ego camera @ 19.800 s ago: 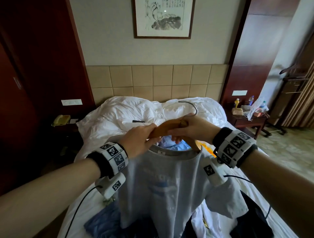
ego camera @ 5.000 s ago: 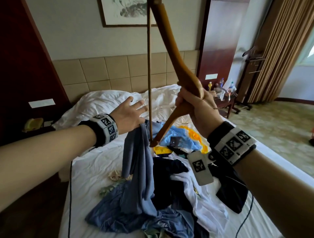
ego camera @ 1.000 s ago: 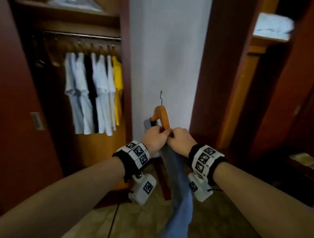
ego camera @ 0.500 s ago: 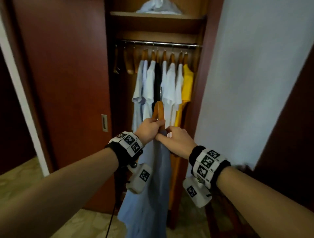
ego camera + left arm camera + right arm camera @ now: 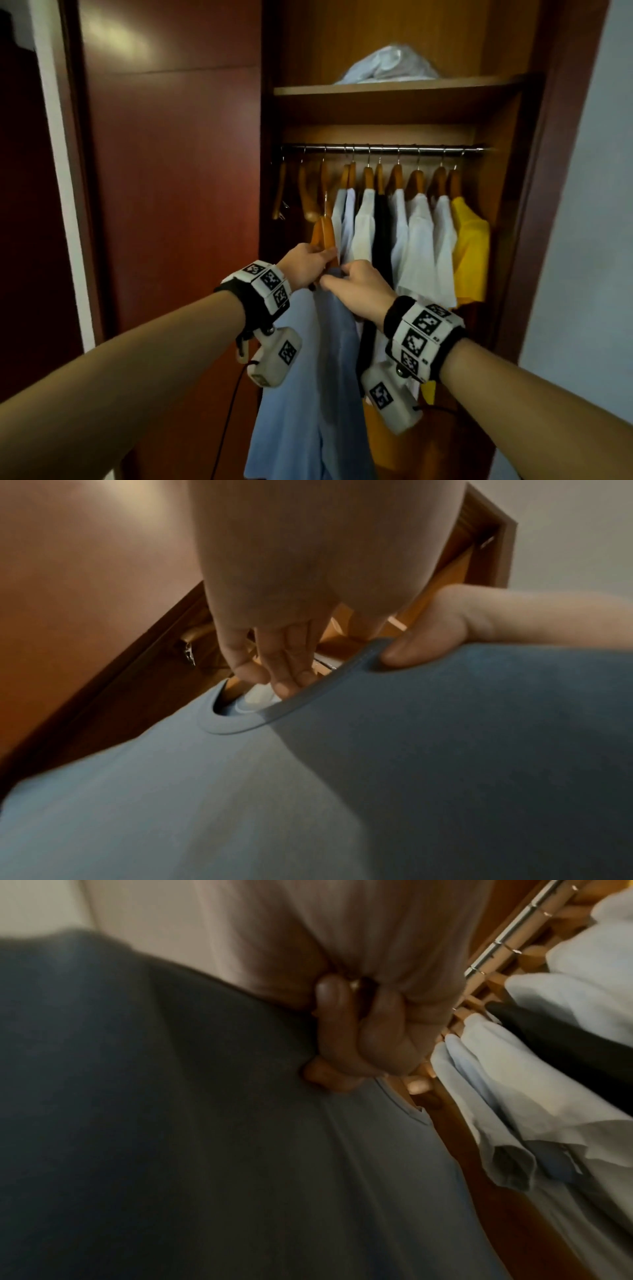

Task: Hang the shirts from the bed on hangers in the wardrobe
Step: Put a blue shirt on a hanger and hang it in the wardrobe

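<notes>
both hands hold the wooden hanger (image 5: 325,233) carrying the blue t-shirt (image 5: 308,394): left hand (image 5: 305,260) grips its neck, right hand (image 5: 356,291) pinches the collar. the wardrobe rail (image 5: 380,148) lies above and beyond, hook below it.

Wardrobe rail (image 5: 382,148) carries hangers with shirts (image 5: 416,246); shelf (image 5: 394,89) holds crumpled white bundle (image 5: 388,68).

Eight shirts (image 5: 419,246) hang on the rail (image 5: 383,148): seven pale or white-blue and black, one yellow; three bare hangers (image 5: 306,192); one blue shirt (image 5: 308,394) in two hands (image 5: 356,291)
</notes>
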Motion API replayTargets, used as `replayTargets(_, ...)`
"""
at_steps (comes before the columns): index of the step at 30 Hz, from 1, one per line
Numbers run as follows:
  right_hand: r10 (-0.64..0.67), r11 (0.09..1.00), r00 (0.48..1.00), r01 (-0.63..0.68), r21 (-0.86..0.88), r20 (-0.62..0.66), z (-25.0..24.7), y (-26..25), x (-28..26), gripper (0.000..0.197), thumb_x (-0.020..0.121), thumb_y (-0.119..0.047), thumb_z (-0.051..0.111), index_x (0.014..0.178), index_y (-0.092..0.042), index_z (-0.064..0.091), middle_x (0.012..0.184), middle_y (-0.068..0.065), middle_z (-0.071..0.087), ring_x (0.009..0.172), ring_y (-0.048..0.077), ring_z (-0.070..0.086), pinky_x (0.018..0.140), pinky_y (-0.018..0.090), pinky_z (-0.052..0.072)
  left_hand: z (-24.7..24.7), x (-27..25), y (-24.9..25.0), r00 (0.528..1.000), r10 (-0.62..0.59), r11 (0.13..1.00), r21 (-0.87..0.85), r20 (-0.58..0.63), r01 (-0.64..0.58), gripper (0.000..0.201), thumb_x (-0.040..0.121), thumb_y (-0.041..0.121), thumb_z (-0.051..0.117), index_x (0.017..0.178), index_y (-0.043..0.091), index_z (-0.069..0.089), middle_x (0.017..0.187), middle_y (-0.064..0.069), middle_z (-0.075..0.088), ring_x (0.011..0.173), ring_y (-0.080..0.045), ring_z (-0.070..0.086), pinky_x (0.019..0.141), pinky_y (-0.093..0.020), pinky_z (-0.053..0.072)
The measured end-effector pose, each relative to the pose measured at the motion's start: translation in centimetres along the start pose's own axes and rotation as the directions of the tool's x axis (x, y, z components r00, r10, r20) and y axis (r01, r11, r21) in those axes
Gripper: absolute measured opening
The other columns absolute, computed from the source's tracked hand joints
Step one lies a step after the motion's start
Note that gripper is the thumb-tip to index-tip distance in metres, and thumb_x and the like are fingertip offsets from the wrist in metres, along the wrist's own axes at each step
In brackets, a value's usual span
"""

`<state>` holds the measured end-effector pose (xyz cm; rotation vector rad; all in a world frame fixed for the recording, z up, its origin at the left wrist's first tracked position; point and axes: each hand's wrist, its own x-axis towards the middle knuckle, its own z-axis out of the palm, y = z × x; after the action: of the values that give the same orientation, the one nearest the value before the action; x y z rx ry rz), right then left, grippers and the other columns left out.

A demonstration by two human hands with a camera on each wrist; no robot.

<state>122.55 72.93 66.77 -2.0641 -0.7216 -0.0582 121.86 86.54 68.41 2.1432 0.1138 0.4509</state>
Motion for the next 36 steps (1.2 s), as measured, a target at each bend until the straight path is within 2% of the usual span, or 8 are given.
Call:
replayTargets(10, 0.096, 0.994, 0.980, -0.102, -0.026, -0.172, 0.6, 3.0, 14.9, 0.016, 0.083, -0.025, 0.068, 0.077, -0.010, 0.071, 0.078, 0.011, 0.072, 0.076, 0.023, 0.069, 0.064, 0.031, 0.051, -0.1, 16.4, -3.0, 0.981, 0.076, 0.996, 0.023, 0.181, -0.081, 0.033, 0.103, 0.033, 0.040, 0.088, 0.009, 0.058, 0.072, -0.011, 0.062, 0.066, -0.024, 0.061, 0.055, -0.031, 0.051)
replayTargets(12, 0.120, 0.991, 0.969, -0.130, -0.033, -0.214, 0.6, 3.2, 17.0, 0.015, 0.082, -0.024, 0.068, 0.077, -0.009, 0.071, 0.078, 0.014, 0.072, 0.075, 0.025, 0.070, 0.060, 0.030, 0.051, 0.0, 19.1, -3.0, 0.962, 0.107, 0.992, 0.042, 0.250, -0.122, 0.033, 0.104, 0.031, 0.039, 0.086, 0.011, 0.057, 0.078, -0.014, 0.065, 0.076, -0.030, 0.064, 0.066, -0.039, 0.056)
replayTargets(16, 0.169, 0.982, 0.953, -0.186, -0.045, -0.252, 0.4, 3.0, 20.7, 0.015, 0.083, -0.021, 0.066, 0.070, -0.013, 0.062, 0.063, 0.006, 0.060, 0.059, 0.020, 0.060, 0.044, 0.022, 0.040, -0.1, 24.0, -3.6, 0.950, 0.154, 0.987, 0.000, 0.270, -0.160, 0.044, 0.101, 0.037, 0.043, 0.086, 0.002, 0.066, 0.067, -0.011, 0.063, 0.066, -0.027, 0.063, 0.059, -0.031, 0.051)
replayTargets(19, 0.195, 0.978, 0.958, -0.206, -0.034, -0.212, 0.4, 3.0, 23.0, 0.013, 0.081, -0.020, 0.066, 0.074, -0.009, 0.064, 0.066, 0.007, 0.061, 0.064, 0.021, 0.061, 0.052, 0.027, 0.044, -0.6, 26.9, -4.5, 0.951, 0.235, 0.953, 0.144, 0.201, -0.266, 0.043, 0.099, 0.040, 0.044, 0.075, 0.011, 0.064, 0.077, -0.010, 0.067, 0.080, -0.025, 0.064, 0.070, -0.030, 0.048)
replayTargets(24, 0.162, 0.984, 0.972, -0.171, -0.042, -0.168, 0.7, 2.8, 27.0, 0.013, 0.080, -0.024, 0.064, 0.077, -0.011, 0.065, 0.072, 0.008, 0.063, 0.068, 0.020, 0.061, 0.059, 0.031, 0.046, -2.1, 31.1, -5.4, 0.943, 0.332, 0.889, 0.341, -0.025, -0.304, 0.052, 0.098, 0.052, 0.036, 0.089, 0.012, 0.067, 0.097, -0.016, 0.067, 0.093, -0.034, 0.064, 0.081, -0.037, 0.051)
replayTargets(30, 0.079, 0.994, 0.974, -0.093, -0.054, -0.214, -0.8, 1.4, 32.9, 0.015, 0.079, -0.023, 0.066, 0.077, -0.009, 0.064, 0.075, 0.011, 0.061, 0.070, 0.023, 0.060, 0.062, 0.033, 0.046, -3.8, 34.6, -3.7, 0.930, 0.361, 0.897, 0.300, -0.075, -0.324, 0.039, 0.103, 0.024, 0.035, 0.098, 0.000, 0.065, 0.110, -0.021, 0.063, 0.105, -0.036, 0.059, 0.089, -0.040, 0.047)
replayTargets(33, 0.056, 0.993, 0.971, -0.077, -0.084, -0.233, -1.5, 1.1, 35.7, 0.017, 0.079, -0.025, 0.067, 0.075, -0.008, 0.063, 0.072, 0.010, 0.059, 0.070, 0.024, 0.059, 0.063, 0.034, 0.045, -4.5, 37.1, -3.1, 0.959, 0.278, 0.921, 0.300, -0.058, -0.249, 0.030, 0.099, 0.018, 0.041, 0.101, 0.002, 0.065, 0.118, -0.018, 0.062, 0.107, -0.031, 0.058, 0.080, -0.033, 0.044)
replayTargets(36, 0.052, 0.993, 0.979, -0.073, -0.098, -0.198, -2.2, 1.1, 37.8, 0.020, 0.082, -0.023, 0.066, 0.070, -0.010, 0.056, 0.071, 0.010, 0.054, 0.068, 0.023, 0.056, 0.061, 0.031, 0.042, -4.5, 38.9, -2.8, 0.992, 0.091, 0.948, 0.313, -0.083, -0.061, 0.039, 0.096, 0.023, 0.052, 0.131, 0.005, 0.053, 0.135, -0.016, 0.052, 0.118, -0.031, 0.054, 0.088, -0.035, 0.048)
